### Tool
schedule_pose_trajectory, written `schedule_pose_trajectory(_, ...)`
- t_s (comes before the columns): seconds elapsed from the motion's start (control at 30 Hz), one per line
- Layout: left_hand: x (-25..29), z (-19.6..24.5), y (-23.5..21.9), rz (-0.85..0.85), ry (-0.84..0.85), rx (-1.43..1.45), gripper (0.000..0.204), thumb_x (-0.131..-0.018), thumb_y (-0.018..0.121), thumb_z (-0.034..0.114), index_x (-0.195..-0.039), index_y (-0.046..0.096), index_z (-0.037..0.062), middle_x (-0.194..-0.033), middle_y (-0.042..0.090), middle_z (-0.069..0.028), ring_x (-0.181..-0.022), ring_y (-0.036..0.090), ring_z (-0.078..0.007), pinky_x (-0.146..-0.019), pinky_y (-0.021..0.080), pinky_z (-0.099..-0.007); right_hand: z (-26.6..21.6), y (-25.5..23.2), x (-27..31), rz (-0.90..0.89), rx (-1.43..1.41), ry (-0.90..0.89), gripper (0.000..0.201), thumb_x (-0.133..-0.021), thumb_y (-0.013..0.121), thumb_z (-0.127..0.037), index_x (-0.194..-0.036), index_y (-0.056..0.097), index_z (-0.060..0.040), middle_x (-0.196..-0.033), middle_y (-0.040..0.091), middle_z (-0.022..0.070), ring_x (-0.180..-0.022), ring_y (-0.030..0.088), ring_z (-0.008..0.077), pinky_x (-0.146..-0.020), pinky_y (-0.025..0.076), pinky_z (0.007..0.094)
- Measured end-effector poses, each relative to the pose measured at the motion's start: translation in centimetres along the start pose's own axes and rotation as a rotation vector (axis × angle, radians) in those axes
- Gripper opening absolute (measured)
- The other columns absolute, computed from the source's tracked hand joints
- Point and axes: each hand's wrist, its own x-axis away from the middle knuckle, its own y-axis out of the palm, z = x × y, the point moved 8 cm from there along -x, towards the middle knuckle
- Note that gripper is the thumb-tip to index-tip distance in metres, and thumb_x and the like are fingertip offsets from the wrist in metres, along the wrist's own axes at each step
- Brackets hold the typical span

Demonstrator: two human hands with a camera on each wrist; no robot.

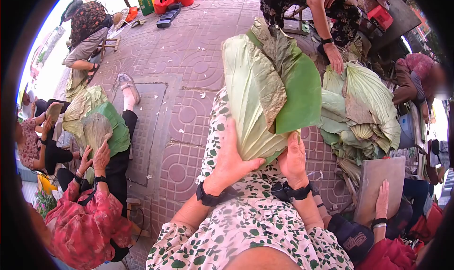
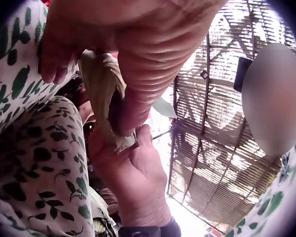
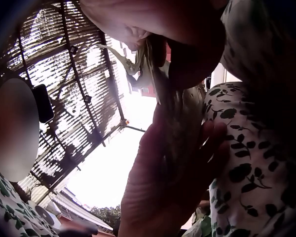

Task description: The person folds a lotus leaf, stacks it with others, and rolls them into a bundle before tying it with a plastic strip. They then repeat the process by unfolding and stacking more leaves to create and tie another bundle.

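Note:
A stack of folded lotus leaves (image 1: 246, 90), pale green and ribbed, stands out over the patterned dress in the head view. A brown, wrinkled leaf (image 1: 270, 76) and a smooth bright-green leaf (image 1: 302, 95) lie over its right side. My left hand (image 1: 231, 154) grips the lower left edge, its thumb across the front near the base. At the lower right, my right hand (image 1: 293, 161) pinches the folded edge. The left wrist view shows the leaf base (image 2: 106, 94) between both hands. In the right wrist view the leaves (image 3: 180, 113) are partly dark and hidden by fingers.
A heap of lotus leaves (image 1: 366, 104) is at the right, with another person's hand (image 1: 333, 57) over it. A flat board (image 1: 378, 189) stands nearby. At the left, a person in red (image 1: 90, 222) handles more leaves. Tiled paving (image 1: 189, 114) lies ahead.

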Motion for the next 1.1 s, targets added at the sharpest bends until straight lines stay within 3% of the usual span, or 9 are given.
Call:
schedule_pose_trajectory(0.27,0.2,-1.7,0.3,0.032,0.042,0.169,0.109,-0.065,0.077,0.023,-0.141,0.005,-0.0086,-0.139,0.028,-0.0246,-0.129,0.031,-0.0272,-0.106,0.026,-0.0327,1.1,0.5,-0.4,-0.03,-0.168,0.126,0.05,-0.095,0.043,-0.04,-0.133,0.035,-0.009,-0.131,0.044,0.0066,-0.118,0.045,0.0225,-0.101,0.036,0.0425)
schedule_pose_trajectory(0.5,0.4,0.0,-0.3,0.032,0.069,-0.056,0.103,-0.065,0.074,0.018,-0.141,0.009,-0.0073,-0.137,0.031,-0.0222,-0.125,0.037,-0.026,-0.104,0.03,-0.0334,0.9,0.6,-0.4,0.049,-0.244,0.122,0.049,-0.096,0.041,-0.04,-0.131,0.039,-0.0051,-0.128,0.047,0.0073,-0.116,0.046,0.0203,-0.099,0.037,0.0377)
schedule_pose_trajectory(0.63,0.1,0.1,0.2,-0.008,0.039,0.089,0.102,-0.064,0.073,0.013,-0.141,0.01,-0.0063,-0.135,0.033,-0.0199,-0.123,0.039,-0.0243,-0.102,0.034,-0.0332,0.7,1.0,-0.2,-0.034,-0.165,0.091,0.05,-0.096,0.041,-0.041,-0.132,0.037,-0.0057,-0.127,0.047,0.0065,-0.115,0.046,0.0195,-0.099,0.037,0.0371)
schedule_pose_trajectory(0.7,0.1,0.0,0.2,-0.002,0.012,0.13,0.099,-0.064,0.074,0.018,-0.139,0.014,-0.0072,-0.135,0.034,-0.0275,-0.126,0.035,-0.0367,-0.103,0.032,-0.039,0.8,0.9,-0.3,-0.029,-0.158,0.102,0.05,-0.096,0.04,-0.041,-0.132,0.037,-0.0058,-0.127,0.047,0.0064,-0.114,0.046,0.0192,-0.098,0.037,0.0371)
schedule_pose_trajectory(0.73,0.1,-0.1,0.3,-0.001,0.012,0.13,0.099,-0.064,0.074,0.018,-0.139,0.014,-0.0072,-0.135,0.034,-0.0275,-0.126,0.035,-0.0367,-0.103,0.032,-0.039,0.9,0.9,-0.3,-0.018,-0.175,0.115,0.049,-0.096,0.04,-0.04,-0.132,0.037,-0.0056,-0.127,0.047,0.0065,-0.114,0.046,0.0191,-0.098,0.037,0.0371)
schedule_pose_trajectory(0.83,0.2,-0.4,0.1,0.018,0.055,0.174,0.096,-0.065,0.073,0.017,-0.139,0.016,-0.0062,-0.132,0.037,-0.0269,-0.123,0.04,-0.036,-0.1,0.035,-0.0386,0.9,1.0,-0.3,-0.008,-0.197,0.141,0.048,-0.097,0.039,-0.039,-0.131,0.038,-0.0054,-0.127,0.047,0.0066,-0.114,0.047,0.0191,-0.097,0.038,0.0373)
schedule_pose_trajectory(0.93,0.6,-0.4,0.1,0.021,0.111,0.087,0.09,-0.07,0.069,0.01,-0.141,0.014,-0.0062,-0.137,0.032,-0.0214,-0.124,0.039,-0.0244,-0.102,0.034,-0.0323,1.2,1.0,-0.4,-0.001,-0.222,0.157,0.047,-0.097,0.039,-0.038,-0.131,0.038,-0.0052,-0.126,0.048,0.007,-0.113,0.048,0.0195,-0.097,0.038,0.0372)
schedule_pose_trajectory(1.0,0.8,-0.2,-0.3,0.087,0.175,0.103,0.081,-0.074,0.065,0.015,-0.138,0.02,-0.0053,-0.123,0.046,-0.0278,-0.112,0.049,-0.0366,-0.095,0.039,-0.0381,1.4,0.9,-0.5,0.007,-0.244,0.164,0.047,-0.097,0.039,-0.038,-0.13,0.039,-0.0051,-0.125,0.049,0.0072,-0.112,0.049,0.0197,-0.097,0.038,0.037)
schedule_pose_trajectory(1.1,0.8,-0.6,0.0,0.02,0.086,0.15,0.073,-0.079,0.06,0.013,-0.139,0.021,-0.0015,-0.118,0.052,-0.0257,-0.108,0.052,-0.0364,-0.092,0.041,-0.0381,1.4,1.2,-0.6,-0.056,-0.255,0.167,0.049,-0.095,0.043,-0.04,-0.134,0.035,-0.0122,-0.134,0.043,0.0041,-0.12,0.043,0.0213,-0.102,0.035,0.0406)
